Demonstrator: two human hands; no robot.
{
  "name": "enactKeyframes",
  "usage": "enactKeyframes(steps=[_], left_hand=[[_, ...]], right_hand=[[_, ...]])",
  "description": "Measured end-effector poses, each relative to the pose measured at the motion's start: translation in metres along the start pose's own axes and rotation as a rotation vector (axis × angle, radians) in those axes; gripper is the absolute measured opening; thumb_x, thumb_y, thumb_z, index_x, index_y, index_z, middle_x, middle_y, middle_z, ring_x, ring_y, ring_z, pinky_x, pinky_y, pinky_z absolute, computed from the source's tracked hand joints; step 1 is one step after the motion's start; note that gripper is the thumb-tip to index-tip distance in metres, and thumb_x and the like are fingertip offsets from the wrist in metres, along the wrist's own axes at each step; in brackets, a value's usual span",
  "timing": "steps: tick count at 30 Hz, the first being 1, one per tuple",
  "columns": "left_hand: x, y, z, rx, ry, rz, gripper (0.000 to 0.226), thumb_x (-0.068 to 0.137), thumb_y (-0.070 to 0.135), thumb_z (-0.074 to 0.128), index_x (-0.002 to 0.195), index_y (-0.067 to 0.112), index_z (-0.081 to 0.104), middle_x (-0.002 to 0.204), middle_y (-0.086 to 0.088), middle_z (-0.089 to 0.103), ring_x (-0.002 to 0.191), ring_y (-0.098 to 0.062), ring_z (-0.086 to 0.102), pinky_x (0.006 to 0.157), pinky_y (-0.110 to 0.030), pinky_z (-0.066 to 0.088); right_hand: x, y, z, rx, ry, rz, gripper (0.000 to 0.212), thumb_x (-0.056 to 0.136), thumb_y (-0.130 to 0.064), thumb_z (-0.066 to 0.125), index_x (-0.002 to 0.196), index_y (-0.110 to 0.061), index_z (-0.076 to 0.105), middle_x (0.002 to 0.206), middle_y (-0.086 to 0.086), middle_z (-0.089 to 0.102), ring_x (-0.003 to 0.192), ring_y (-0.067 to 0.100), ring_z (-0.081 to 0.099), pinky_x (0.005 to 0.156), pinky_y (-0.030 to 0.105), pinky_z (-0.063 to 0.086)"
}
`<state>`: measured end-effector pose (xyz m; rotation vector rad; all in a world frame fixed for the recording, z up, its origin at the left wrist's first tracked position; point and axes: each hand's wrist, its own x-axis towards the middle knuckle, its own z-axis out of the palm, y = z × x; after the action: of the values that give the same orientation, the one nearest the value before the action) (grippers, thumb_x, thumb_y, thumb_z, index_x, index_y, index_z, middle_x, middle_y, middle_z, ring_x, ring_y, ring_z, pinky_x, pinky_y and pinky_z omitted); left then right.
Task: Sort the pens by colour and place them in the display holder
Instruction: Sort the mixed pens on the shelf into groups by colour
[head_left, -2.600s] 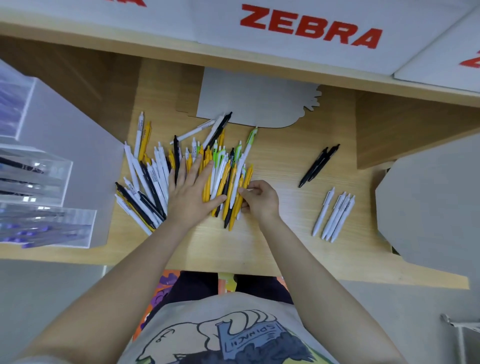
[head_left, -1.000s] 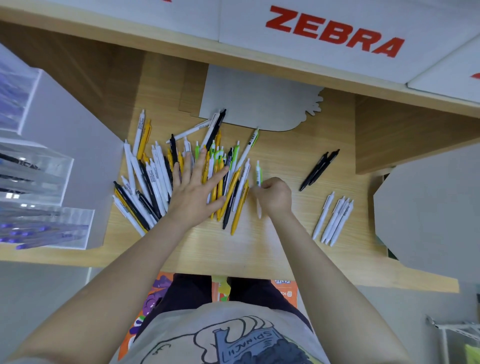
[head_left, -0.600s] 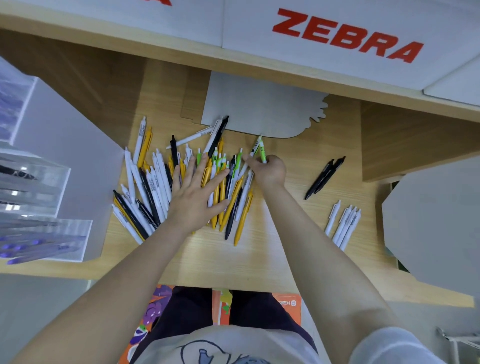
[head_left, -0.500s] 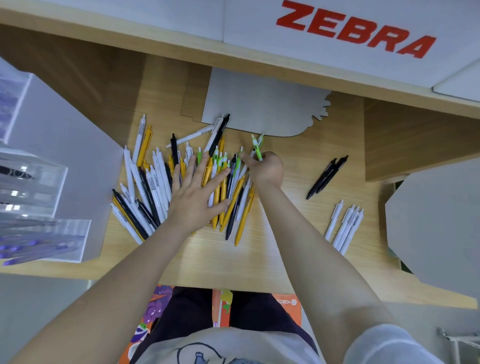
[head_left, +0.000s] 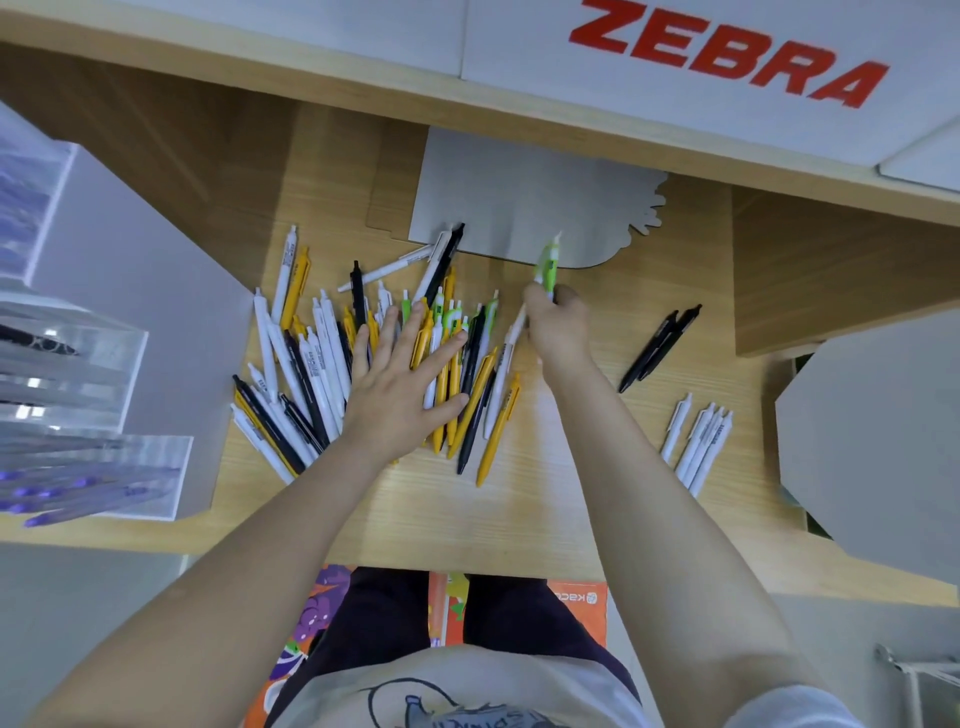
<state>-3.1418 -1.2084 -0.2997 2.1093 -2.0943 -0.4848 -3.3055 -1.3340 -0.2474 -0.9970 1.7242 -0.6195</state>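
Left hand (head_left: 400, 387) lies flat, fingers spread, on the mixed pen pile (head_left: 332, 364) at frame centre. Right hand (head_left: 558, 325) grips a green-and-white pen (head_left: 546, 265) above the desk (head_left: 519, 514).

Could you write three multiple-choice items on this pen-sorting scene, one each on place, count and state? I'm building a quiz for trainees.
1. Where do the sorted black pens lie?
A. right of the mixed pile
B. left of the pile
C. on the grey card

2. How many white pens lie in the sorted group?
A. one
B. four
C. nine

3. What is the right hand doing?
A. resting flat
B. gripping a green pen
C. empty in the air

Answers: 1 A, they sit beyond the right hand; 2 B, four lie side by side; 3 B, its fingers close on the pen, while the left hand lies flat on the pile.
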Motion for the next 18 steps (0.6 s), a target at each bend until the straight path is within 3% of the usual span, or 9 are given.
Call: enactKeyframes(steps=[2, 6, 8, 12, 18], left_hand=[[0.000, 0.000, -0.002, 0.008, -0.015, 0.001, 0.070, 0.091, 0.075, 0.029, 0.154, 0.051, 0.009, 0.166, -0.002, -0.015, 0.151, -0.024, -0.022, 0.120, -0.052, -0.013], [0.000, 0.000, -0.004, -0.011, -0.025, 0.019, 0.071, 0.093, 0.071, 0.038, 0.154, 0.050, 0.010, 0.166, -0.002, -0.015, 0.150, -0.024, -0.023, 0.120, -0.051, -0.014], [-0.001, -0.003, -0.007, 0.000, -0.055, 0.033, 0.072, 0.093, 0.071, 0.038, 0.155, 0.049, 0.009, 0.166, -0.002, -0.016, 0.150, -0.023, -0.025, 0.120, -0.050, -0.015], [-0.004, -0.009, -0.013, -0.006, -0.125, 0.049, 0.073, 0.093, 0.071, 0.035, 0.156, 0.047, 0.007, 0.165, -0.002, -0.018, 0.150, -0.021, -0.025, 0.121, -0.049, -0.014], [-0.005, -0.007, -0.014, 0.007, -0.138, 0.045, 0.076, 0.093, 0.073, 0.030, 0.156, 0.044, 0.000, 0.165, 0.000, -0.017, 0.149, -0.021, -0.027, 0.120, -0.049, -0.016]], right_hand=[[-0.008, 0.000, -0.013, -0.021, -0.032, 0.020, 0.008, 0.094, -0.020, 0.046, 0.091, -0.014, 0.049, 0.075, 0.004, 0.051, 0.064, 0.018, 0.048, 0.060, 0.029, 0.039], [-0.026, 0.016, -0.025, -0.155, -0.159, 0.068, 0.006, 0.092, -0.014, 0.047, 0.097, -0.013, 0.045, 0.068, 0.009, 0.052, 0.051, 0.021, 0.049, 0.047, 0.027, 0.039], [-0.030, 0.027, -0.021, -0.169, -0.137, 0.081, 0.008, 0.091, -0.016, 0.055, 0.087, -0.015, 0.048, 0.065, 0.007, 0.050, 0.047, 0.021, 0.045, 0.045, 0.028, 0.039], [-0.029, 0.039, -0.007, -0.256, -0.064, 0.093, 0.033, 0.081, -0.033, 0.077, 0.070, -0.016, 0.052, 0.059, 0.002, 0.051, 0.047, 0.019, 0.046, 0.048, 0.032, 0.043], [-0.028, 0.036, 0.005, -0.431, -0.043, 0.054, 0.040, 0.085, -0.031, 0.072, 0.061, -0.018, 0.043, 0.056, -0.001, 0.045, 0.047, 0.014, 0.043, 0.043, 0.025, 0.030]])
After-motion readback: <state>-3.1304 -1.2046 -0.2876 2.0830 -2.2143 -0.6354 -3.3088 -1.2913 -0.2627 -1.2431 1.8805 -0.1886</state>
